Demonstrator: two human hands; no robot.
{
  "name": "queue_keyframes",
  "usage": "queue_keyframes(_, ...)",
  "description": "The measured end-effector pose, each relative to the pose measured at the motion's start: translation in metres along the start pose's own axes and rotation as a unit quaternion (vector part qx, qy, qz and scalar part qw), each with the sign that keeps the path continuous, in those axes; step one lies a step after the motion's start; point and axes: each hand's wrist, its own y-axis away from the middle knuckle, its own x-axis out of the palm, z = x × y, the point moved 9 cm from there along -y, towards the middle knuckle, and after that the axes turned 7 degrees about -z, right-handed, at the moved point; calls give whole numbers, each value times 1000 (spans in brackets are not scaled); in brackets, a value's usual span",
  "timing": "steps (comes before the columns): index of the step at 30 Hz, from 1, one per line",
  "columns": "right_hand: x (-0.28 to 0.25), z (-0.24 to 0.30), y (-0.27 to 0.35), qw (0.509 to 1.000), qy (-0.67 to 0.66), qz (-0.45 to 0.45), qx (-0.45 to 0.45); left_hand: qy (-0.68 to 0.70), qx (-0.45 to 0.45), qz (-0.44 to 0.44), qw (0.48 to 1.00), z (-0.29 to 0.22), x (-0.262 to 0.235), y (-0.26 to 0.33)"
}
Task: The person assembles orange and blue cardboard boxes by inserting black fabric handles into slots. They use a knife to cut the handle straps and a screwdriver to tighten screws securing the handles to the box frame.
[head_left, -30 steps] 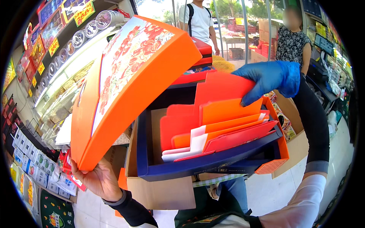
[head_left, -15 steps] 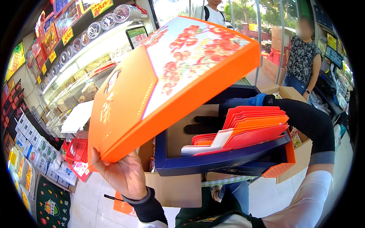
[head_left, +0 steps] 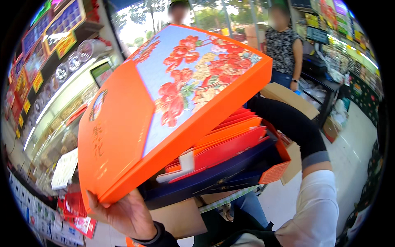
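Your orange flowered box (head_left: 173,123) now covers more of the navy box (head_left: 218,181) than half a second ago, and the dark fingertips that showed beneath it are hidden. Your left hand (head_left: 129,214) grips the orange box by its near left corner, thumb on the outside, so it slants over the navy box. Your right arm, in a black sleeve (head_left: 288,119), reaches behind it; you can't tell from this view what the right hand holds, if anything. Red and orange folders (head_left: 230,144) lean in a row inside the navy box, above a cardboard carton (head_left: 177,218). Ahead stands a person in a patterned top (head_left: 282,47).
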Motion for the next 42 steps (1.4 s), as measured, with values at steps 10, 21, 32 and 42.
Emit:
queue_keyframes(10, -110, 31, 139, 988, 105, -108, -19, 45, -20, 10, 999, -7, 1, -10)
queue_keyframes(21, -54, -40, 90, 986, 163, -31, 24, -30, 31, 44, 998, -7, 19, -3)
queue_keyframes(32, -97, -78, 171, 904, -166, -356, 171, -186, -13, -129, 974, 110, -17, 15)
queue_keyframes(42, -67, -98, 159, 946, -105, -195, 236, -296, -151, -130, 934, 112, -20, 34)
